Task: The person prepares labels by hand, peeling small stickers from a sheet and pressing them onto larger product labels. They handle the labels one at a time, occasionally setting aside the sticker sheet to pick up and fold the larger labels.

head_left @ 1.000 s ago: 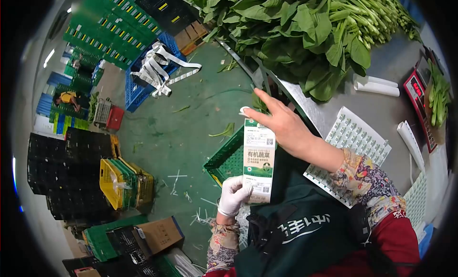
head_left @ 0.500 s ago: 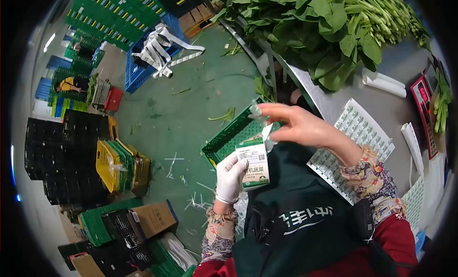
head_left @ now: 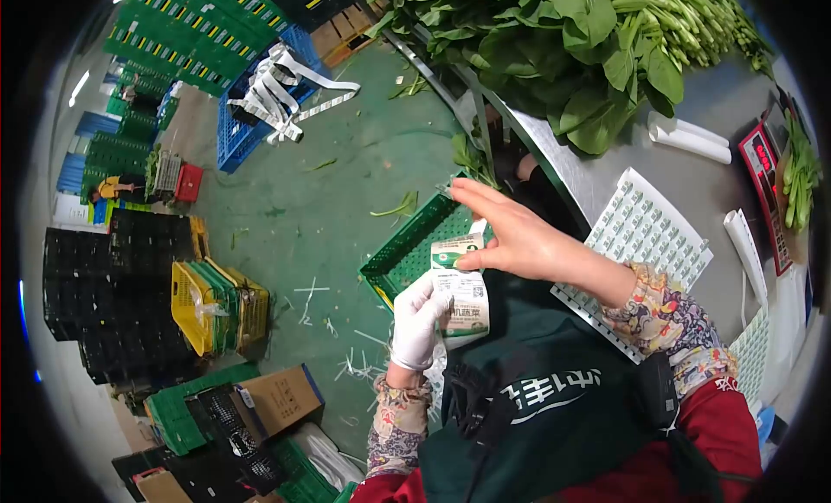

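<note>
Left hand clamps the labels between thumb and fingers, apparently to steady them. Right hand, just beyond, has fingers spread, thumb over the labels' far end; contact unclear. Greens lie beyond the right hand, presumably for easy reach.

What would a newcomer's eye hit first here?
Probably the big heap of leafy greens at the upper right, piled on a metal table. Next, near the centre, the printed label strip in the white-gloved left hand, with the bare right hand spread just above it. At the far right, a red digital scale with a lit display stands out too.
</note>
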`<state>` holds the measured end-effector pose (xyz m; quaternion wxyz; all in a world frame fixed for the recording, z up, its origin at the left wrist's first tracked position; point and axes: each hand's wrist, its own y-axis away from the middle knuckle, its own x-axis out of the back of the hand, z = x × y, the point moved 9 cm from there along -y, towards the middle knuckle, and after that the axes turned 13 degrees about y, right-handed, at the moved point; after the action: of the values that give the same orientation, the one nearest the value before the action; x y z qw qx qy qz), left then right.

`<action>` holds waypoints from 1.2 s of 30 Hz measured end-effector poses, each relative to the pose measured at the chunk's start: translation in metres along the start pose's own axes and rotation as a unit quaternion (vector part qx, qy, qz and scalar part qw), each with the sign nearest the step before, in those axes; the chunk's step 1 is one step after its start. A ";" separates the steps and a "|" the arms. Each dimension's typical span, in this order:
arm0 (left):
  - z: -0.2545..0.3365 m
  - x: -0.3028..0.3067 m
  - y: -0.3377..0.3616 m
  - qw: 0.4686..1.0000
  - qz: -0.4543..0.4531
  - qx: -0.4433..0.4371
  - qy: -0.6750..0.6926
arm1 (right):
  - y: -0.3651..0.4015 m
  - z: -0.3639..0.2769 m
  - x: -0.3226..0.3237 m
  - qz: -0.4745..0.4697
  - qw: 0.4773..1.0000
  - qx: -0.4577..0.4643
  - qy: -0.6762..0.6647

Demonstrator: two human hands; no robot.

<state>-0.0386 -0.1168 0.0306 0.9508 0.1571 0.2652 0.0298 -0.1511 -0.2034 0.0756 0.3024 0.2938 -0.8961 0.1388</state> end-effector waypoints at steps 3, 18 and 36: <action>0.002 -0.008 0.002 0.999 -0.031 -0.014 0.025 | -0.007 0.007 -0.002 0.055 0.955 -0.055 -0.286; -0.006 0.026 -0.015 0.988 0.103 -0.055 -0.104 | 0.011 -0.008 -0.037 0.003 0.999 0.001 -0.054; -0.009 0.020 -0.007 0.995 0.090 -0.022 -0.024 | 0.012 0.003 -0.033 0.035 0.998 -0.030 -0.032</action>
<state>-0.0261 -0.1177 0.0114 0.9537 0.1599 0.2261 0.1174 -0.1384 -0.1809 0.0525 0.2769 0.2574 -0.9189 0.1129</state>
